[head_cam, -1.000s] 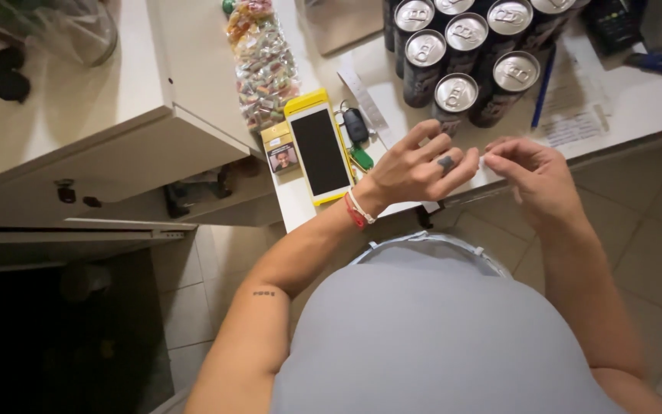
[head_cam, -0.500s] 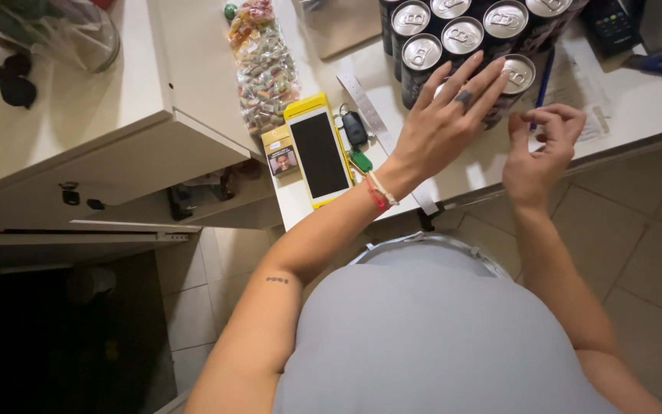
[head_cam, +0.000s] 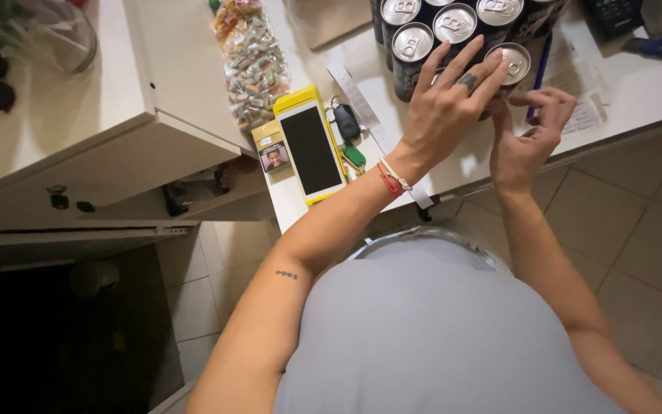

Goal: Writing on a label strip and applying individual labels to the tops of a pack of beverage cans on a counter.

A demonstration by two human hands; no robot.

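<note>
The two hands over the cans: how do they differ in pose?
The left hand is spread flat, fingers stretched over the cans; the right hand is curled, fingertips pinched beside the front can. The left wears a ring and wrist bands; the right shows none. Both are bare, above the white counter.

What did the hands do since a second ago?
The left hand lifted off the counter edge and reached forward; its spread fingers now lie on the cans. The right hand rose beside it, fingers pinched near the closest can. The yellow phone, keys and candy bag stayed put.
</note>
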